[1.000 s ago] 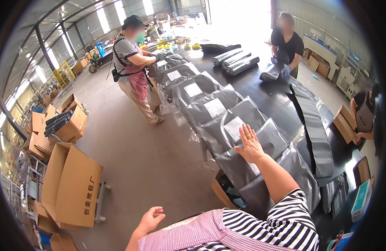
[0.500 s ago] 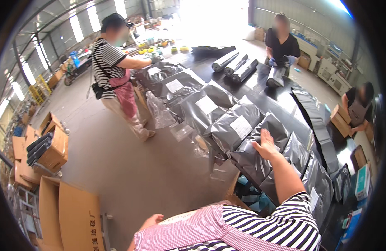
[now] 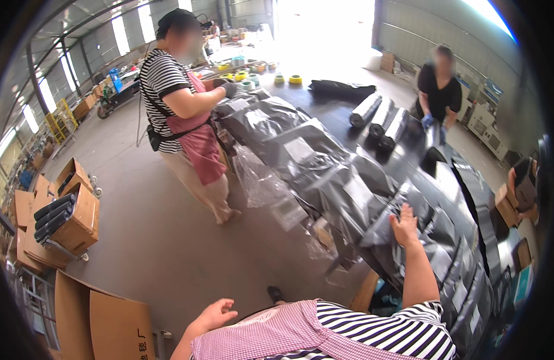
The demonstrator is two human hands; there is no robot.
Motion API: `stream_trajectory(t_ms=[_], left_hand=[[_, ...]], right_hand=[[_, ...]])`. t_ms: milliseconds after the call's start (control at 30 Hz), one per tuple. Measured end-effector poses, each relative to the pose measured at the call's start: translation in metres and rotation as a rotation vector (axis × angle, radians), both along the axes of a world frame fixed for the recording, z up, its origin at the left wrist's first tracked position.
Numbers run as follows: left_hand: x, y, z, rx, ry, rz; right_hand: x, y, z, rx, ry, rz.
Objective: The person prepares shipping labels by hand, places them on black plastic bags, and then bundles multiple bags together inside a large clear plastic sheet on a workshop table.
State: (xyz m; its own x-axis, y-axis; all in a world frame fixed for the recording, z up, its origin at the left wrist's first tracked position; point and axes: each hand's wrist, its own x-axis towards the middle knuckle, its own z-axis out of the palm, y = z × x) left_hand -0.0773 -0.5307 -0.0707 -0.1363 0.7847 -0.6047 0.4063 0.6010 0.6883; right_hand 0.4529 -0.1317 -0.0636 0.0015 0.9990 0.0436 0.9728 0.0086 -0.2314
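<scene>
My right hand (image 3: 404,226) is spread, fingers apart, on the crumpled grey plastic mailing bags (image 3: 379,231) lined up along the near edge of the dark table. It rests against one bag without gripping it. White labels (image 3: 357,191) are stuck on several of the bags. At my waist, beside the pink checked apron (image 3: 259,333), my left hand (image 3: 218,313) hangs free with its fingers loosely apart. Three rolls wrapped in black film (image 3: 380,117) lie on the table beyond the bags.
A co-worker in a striped shirt (image 3: 163,75) stands at the far left table end; another in black (image 3: 440,90) handles a roll opposite. A third person (image 3: 523,186) is at the right by a carton (image 3: 506,204). Cardboard boxes (image 3: 115,318) stand on the left floor.
The view has shifted, and the row of bags looks flatter and more crumpled. My right hand stays on the bags; my left hand has risen slightly. The co-worker in black has lowered their hands.
</scene>
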Motion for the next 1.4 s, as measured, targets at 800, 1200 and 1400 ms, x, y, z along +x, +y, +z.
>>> stream_trajectory(t_ms=[800, 1200, 1400], left_hand=[[-0.434, -0.047, -0.194, -0.236, 0.327, 0.187], [-0.640, -0.128, -0.172, 0.060, 0.546, 0.690], [-0.680, -0.250, -0.171, -0.279, 2.313, 0.465]], right_hand=[[-0.399, 0.014, -0.009, 0.261, 0.868, 0.158], [-0.634, -0.117, -0.203, -0.786, 0.285, 0.782], [-0.597, -0.138, -0.205, -0.870, -0.101, 0.506]])
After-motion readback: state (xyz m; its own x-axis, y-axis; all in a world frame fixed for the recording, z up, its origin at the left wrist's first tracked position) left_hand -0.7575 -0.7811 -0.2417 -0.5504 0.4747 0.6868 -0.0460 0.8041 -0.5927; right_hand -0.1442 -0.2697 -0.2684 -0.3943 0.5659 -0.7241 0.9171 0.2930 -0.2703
